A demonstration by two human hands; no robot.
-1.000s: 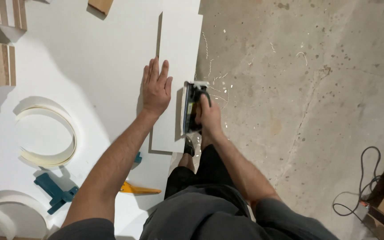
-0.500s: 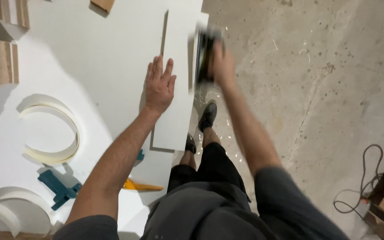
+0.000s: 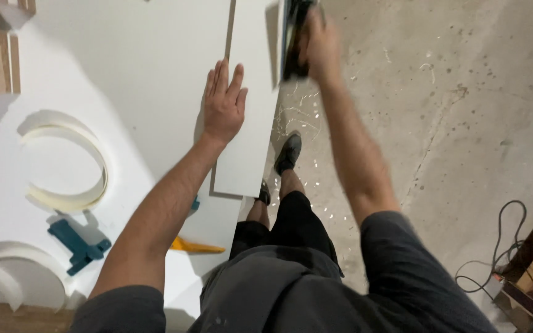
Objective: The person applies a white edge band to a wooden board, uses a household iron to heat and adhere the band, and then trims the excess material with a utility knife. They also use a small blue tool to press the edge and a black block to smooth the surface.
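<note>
At the far end of the white strip, the right hand (image 3: 321, 46) is wrapped tight around a dark power tool (image 3: 292, 37), blurred, riding the strip's right edge near the top of the view. I can't make out the blade or base. Left hand (image 3: 222, 105) lies flat, fingers together and pointing away, pressing the narrow white panel strip (image 3: 251, 123) down onto the big white sheet (image 3: 149, 80) that serves as the counter. The strip runs lengthwise away from the person, near end overhanging by the feet. Judging by the tool's spot, the pass along that edge looks close to finished, with only the last far bit left. Pale chips dot the concrete floor (image 3: 439, 123) beneath. Off left lie curved white offcuts (image 3: 87, 179) and a teal clamp (image 3: 76, 245).
</note>
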